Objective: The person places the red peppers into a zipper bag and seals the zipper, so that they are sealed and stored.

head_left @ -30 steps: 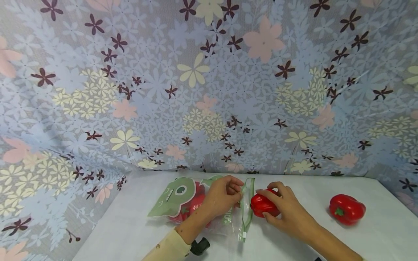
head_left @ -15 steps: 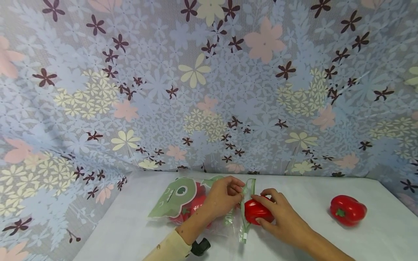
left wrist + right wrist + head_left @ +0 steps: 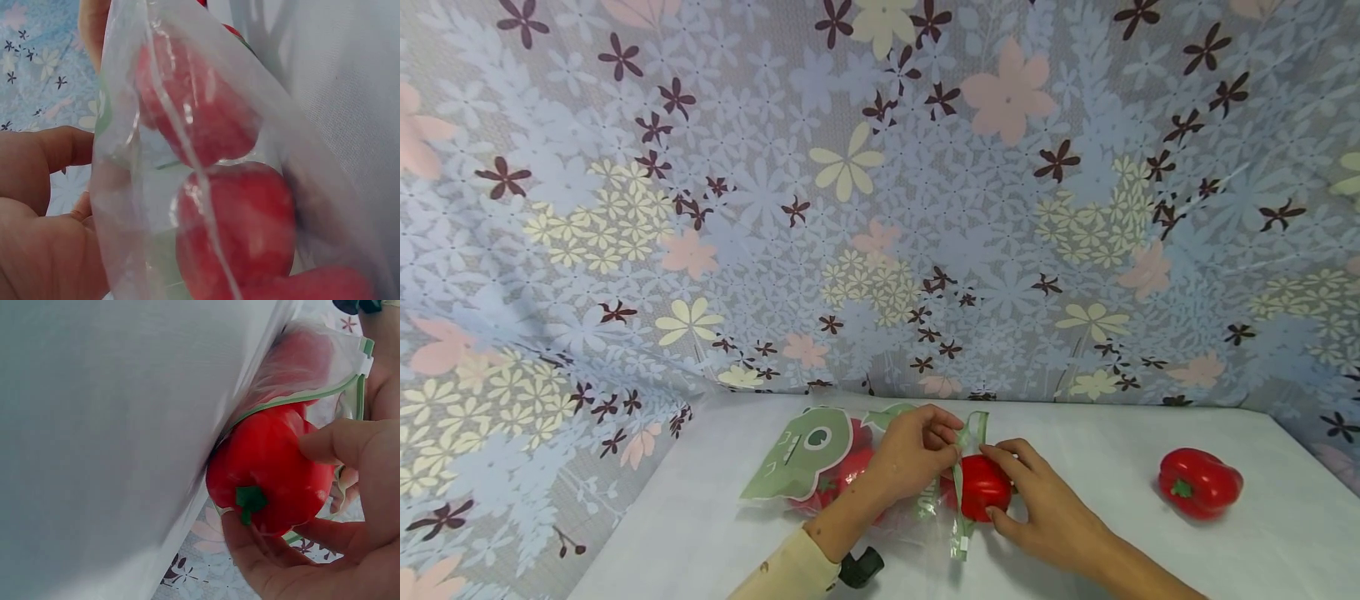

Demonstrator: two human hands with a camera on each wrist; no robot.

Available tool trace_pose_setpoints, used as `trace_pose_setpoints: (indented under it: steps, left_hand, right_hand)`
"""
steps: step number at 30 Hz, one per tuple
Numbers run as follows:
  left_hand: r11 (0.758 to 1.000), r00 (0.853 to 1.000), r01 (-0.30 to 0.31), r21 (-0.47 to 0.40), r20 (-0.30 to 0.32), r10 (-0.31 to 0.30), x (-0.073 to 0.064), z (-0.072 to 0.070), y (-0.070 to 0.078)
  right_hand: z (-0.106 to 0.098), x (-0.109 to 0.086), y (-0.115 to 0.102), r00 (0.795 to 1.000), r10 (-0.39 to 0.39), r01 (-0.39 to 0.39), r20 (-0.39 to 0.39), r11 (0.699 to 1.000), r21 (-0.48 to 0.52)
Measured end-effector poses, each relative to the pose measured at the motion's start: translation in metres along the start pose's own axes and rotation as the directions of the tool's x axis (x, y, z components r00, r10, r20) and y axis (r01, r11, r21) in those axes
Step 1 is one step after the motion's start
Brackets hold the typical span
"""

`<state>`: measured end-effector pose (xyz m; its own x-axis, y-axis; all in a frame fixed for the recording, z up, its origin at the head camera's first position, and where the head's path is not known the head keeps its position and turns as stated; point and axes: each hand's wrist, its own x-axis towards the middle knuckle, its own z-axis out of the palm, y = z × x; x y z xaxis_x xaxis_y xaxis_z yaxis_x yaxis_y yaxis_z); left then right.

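Note:
A clear zip bag (image 3: 782,462) with a green cartoon monster print lies on its side, its mouth facing right. Several red bell peppers (image 3: 237,225) show through its plastic. My left hand (image 3: 917,450) pinches the upper edge of the mouth. With thumb and fingers, my right hand (image 3: 1045,508) grips another red bell pepper (image 3: 275,465), whose far end is inside the green-edged opening. Its green stem (image 3: 250,499) points out of the bag, toward the right wrist camera. A white slider (image 3: 364,365) sits at one corner of the zip.
One more red bell pepper (image 3: 1199,483) lies on the white tabletop (image 3: 1097,442) at the right. A black device (image 3: 861,568) is by the left wrist. Behind the table hangs a flowered cloth (image 3: 880,208).
My right hand has moved left, bringing the bell pepper from just outside the bag into its mouth. The pepper has turned, and the left hand has stayed in place.

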<state>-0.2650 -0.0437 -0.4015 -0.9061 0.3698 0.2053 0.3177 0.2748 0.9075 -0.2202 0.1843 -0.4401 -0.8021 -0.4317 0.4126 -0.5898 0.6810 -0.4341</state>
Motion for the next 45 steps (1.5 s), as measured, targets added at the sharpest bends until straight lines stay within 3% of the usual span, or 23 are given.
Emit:
trace_pose_setpoints:
  steps: [13, 21, 26, 32, 38, 45]
  left_hand:
    - [1.0, 1.0, -0.004, -0.002, 0.012, 0.004, -0.001, 0.0, 0.0]
    - [1.0, 0.999, 0.003, -0.027, 0.034, -0.002, 0.0, 0.0, -0.001]
    - [1.0, 1.0, -0.001, -0.016, 0.029, 0.001, 0.0, 0.001, 0.0]
    - [0.999, 0.999, -0.003, -0.037, 0.033, 0.004, 0.0, 0.001, 0.0]
    - [1.0, 1.0, -0.019, -0.022, 0.02, 0.019, 0.0, 0.002, 0.001]
    - [0.999, 1.0, -0.027, -0.024, 0.013, 0.027, 0.0, 0.002, 0.002]
  right_hand:
    - [0.005, 0.0, 0.003, 0.999, -0.033, 0.034, -0.01, 0.983, 0.178]
    - [0.007, 0.001, 0.003, 0.995, -0.092, 0.074, 0.036, 0.936, 0.343]
    - [0.008, 0.003, 0.002, 0.996, -0.073, 0.048, 0.046, 0.915, 0.401]
    - [0.01, 0.006, -0.002, 0.993, -0.068, 0.01, 0.097, 0.865, 0.501]
    - [0.016, 0.009, -0.006, 0.991, -0.046, -0.029, 0.124, 0.839, 0.544]
    - [0.021, 0.009, -0.008, 0.983, -0.088, -0.026, 0.163, 0.804, 0.594]
